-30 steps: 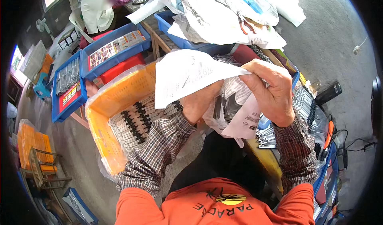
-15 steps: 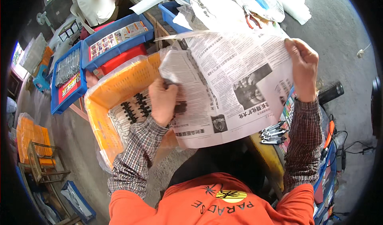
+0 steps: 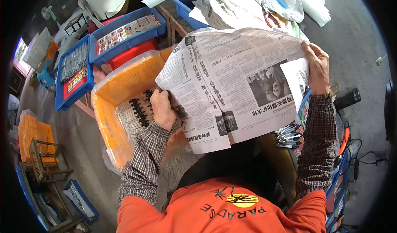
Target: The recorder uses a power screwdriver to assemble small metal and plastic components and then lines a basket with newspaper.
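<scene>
A sheet of newspaper [image 3: 235,88] is stretched between both hands in front of me. My left hand [image 3: 163,109] is closed on its left edge, over the right part of an orange plastic basket. My right hand [image 3: 317,65] pinches the upper right corner. Inside the basket [image 3: 108,109], which has a clear plastic liner, lie many pens [image 3: 134,115] in rows with dark ends. The paper hides the basket's right side. Another bunch of pens [image 3: 288,136] lies to the right, just below the sheet's right edge.
Blue trays of pens [image 3: 74,63] and printed sheets [image 3: 128,36] stand at the far left. Beyond the newspaper are crumpled paper, plastic and red-handled pliers [image 3: 272,20]. A black cylinder [image 3: 348,98] and cables lie at right. More orange baskets [image 3: 41,140] are at left.
The newspaper has opened out flatter, and its left edge has swung up and left with my left hand. My right hand keeps its hold on the corner.
</scene>
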`<state>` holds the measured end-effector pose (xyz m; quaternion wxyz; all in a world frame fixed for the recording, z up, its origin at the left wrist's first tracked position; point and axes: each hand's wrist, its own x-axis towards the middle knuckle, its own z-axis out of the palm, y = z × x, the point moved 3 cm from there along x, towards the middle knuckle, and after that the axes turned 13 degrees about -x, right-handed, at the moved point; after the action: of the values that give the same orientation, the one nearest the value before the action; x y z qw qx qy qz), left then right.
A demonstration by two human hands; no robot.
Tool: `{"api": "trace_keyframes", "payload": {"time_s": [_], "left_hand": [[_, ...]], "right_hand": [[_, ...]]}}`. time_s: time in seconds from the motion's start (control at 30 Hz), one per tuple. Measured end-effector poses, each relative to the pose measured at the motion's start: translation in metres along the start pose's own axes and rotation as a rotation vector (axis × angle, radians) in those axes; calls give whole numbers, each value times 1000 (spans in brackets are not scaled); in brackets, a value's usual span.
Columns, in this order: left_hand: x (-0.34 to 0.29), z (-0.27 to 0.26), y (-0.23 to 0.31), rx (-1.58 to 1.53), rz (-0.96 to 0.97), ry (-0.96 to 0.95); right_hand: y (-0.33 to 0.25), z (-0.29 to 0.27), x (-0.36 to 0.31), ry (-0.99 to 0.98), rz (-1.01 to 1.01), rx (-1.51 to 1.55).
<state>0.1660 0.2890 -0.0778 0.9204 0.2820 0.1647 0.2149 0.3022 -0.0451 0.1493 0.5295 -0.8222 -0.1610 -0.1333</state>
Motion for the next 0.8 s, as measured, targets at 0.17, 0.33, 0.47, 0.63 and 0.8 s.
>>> {"api": "trace_keyframes", "payload": {"time_s": [0.17,0.33,0.47,0.63,0.8], "left_hand": [[-10,13,2,-31,-50,-6],[-11,-2,-13,183,34,122],[-20,-2,-22,88,-18,45],[-36,10,-29,187,76,-65],[-36,28,-36,318,75,-92]], "right_hand": [[-3,-4,3,67,0,24],[-19,7,-11,49,-5,89],[-41,9,-20,1,-40,88],[-45,16,-21,-33,-84,56],[-46,12,-22,-156,-115,124]]}}
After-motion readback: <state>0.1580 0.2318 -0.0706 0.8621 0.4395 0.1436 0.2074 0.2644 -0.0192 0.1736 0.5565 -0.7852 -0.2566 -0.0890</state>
